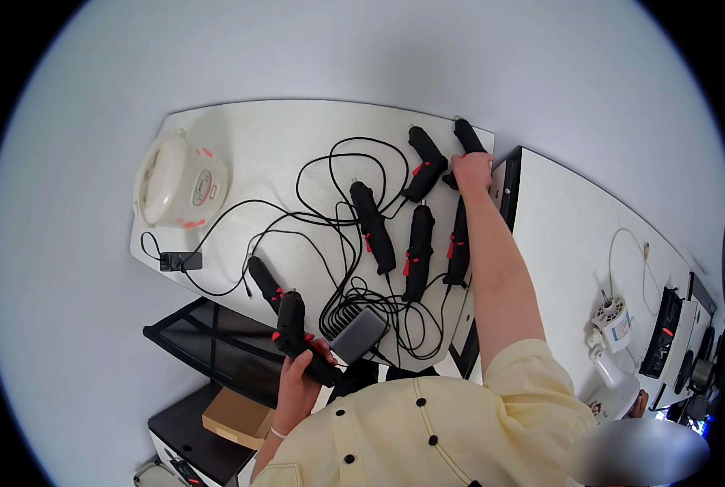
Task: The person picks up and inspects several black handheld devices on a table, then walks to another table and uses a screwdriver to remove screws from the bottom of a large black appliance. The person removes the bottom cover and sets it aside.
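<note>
Several black glue guns with red triggers lie on a white table, their black cords tangled together. My left hand grips the handle of one glue gun at the near edge of the table. Beside it lies another glue gun. My right hand reaches to the far right corner and closes on a glue gun there. Between my hands lie more guns. A grey power strip sits near my left hand.
A white rice cooker stands at the table's far left, with a black plug adapter near the edge. A second white desk lies to the right with small devices. A black chair and a cardboard box sit below left.
</note>
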The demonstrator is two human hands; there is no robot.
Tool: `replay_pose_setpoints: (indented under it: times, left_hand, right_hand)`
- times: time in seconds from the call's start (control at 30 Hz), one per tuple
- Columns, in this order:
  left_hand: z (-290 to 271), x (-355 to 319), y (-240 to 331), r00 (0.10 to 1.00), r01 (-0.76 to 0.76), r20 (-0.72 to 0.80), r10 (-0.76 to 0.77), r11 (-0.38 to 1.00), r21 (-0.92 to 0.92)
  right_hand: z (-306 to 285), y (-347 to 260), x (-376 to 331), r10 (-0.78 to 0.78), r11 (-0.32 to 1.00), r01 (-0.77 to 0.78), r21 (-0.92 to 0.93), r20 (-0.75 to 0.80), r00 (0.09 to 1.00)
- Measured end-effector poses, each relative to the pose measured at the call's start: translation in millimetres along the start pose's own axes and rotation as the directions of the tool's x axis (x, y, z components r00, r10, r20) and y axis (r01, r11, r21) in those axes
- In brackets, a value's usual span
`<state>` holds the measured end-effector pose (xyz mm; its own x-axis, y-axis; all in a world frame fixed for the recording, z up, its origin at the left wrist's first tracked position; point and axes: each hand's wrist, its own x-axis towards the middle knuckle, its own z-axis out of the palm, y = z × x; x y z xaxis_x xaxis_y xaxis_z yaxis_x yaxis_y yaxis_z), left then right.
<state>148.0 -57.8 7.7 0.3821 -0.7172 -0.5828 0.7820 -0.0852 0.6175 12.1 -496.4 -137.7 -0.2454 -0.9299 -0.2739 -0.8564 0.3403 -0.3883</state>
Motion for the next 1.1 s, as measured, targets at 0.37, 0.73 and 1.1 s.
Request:
replay_pose_setpoints:
  times: [0.37,0.73,1.1]
  left_hand:
    - [2,1,1,1.000,0.003,-0.005,-0.003,1.000,0.008]
    - [2,2,2,1.000,0.010,0.019,-0.010,1.000,0.000]
    - [3,3,6,0.995,0.015,0.100,-0.017,1.000,0.021]
  right_hand:
    - [11,6,13,-0.016,0.999,0.017,0.047,-0.027,1.000]
    - [2,19,26,0.102,0.337,-0.374,0.864,0.362,0.927]
    - [-73,13,-80,-0.577,-0.186,-0.563,0.805,0.374,0.726]
